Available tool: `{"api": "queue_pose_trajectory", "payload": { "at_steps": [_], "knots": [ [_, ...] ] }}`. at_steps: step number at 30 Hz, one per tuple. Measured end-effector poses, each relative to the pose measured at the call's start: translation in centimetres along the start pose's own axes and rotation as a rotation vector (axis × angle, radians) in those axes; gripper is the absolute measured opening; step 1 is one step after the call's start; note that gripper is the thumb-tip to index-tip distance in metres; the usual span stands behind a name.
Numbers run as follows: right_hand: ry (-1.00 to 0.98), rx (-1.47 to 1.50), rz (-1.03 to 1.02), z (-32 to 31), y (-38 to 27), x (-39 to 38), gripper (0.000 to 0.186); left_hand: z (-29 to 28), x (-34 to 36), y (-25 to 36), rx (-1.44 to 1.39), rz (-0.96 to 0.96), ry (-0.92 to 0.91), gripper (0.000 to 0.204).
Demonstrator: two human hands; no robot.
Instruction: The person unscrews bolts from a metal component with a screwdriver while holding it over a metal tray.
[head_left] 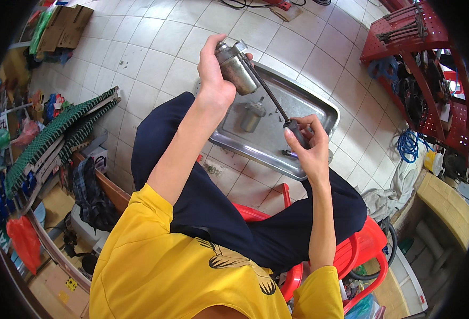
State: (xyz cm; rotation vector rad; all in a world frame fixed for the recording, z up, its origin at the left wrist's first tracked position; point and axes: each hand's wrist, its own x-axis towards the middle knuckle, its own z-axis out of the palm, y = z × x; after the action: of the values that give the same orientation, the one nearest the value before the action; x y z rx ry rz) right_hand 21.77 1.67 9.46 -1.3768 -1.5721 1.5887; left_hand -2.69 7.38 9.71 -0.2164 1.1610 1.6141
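Observation:
My left hand (213, 69) grips a cylindrical silver metal motor (237, 72), raised over the far-left end of a shallow steel tray (229, 142). My right hand (309, 143) is closed on the black handle of a long screwdriver (272, 101), whose shaft runs up to the motor's upper end; the tip's exact contact is too small to make out. A second, similar motor (251, 119) rests in the tray with small dark bits nearby. A small purple-and-black item (289, 153) lies in the tray, partly hidden by my right hand.
My knees (160, 138) flank the tray, with red plastic chairs (367, 239) beneath me. A folded green woven lounger (59, 133) and clutter stand at left, cardboard (59, 29) at upper left. A red perforated rack (388, 37) with tools and a blue coiled hose (407, 146) are at right.

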Motion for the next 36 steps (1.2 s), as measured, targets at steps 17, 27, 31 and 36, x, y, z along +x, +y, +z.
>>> {"api": "queue_pose_trajectory", "payload": {
  "at_steps": [17,27,31,36],
  "knots": [
    [0.449,-0.538,-0.409,0.2,0.6,1.1,0.031,0.1,-0.5,-0.3,0.010,-0.078,-0.025,0.034],
    [0.238,-0.427,-0.194,0.2,0.8,1.0,0.033,-0.1,-0.4,-0.6,0.018,-0.113,-0.030,0.033],
    [-0.116,-0.280,0.047,-0.3,0.4,0.5,0.035,-0.4,0.1,-0.6,0.045,-0.048,-0.038,0.035],
    [-0.422,0.155,0.359,-0.8,-0.5,0.3,0.038,-0.5,0.2,-0.3,0.056,-0.019,-0.036,0.035]
  ]
}}
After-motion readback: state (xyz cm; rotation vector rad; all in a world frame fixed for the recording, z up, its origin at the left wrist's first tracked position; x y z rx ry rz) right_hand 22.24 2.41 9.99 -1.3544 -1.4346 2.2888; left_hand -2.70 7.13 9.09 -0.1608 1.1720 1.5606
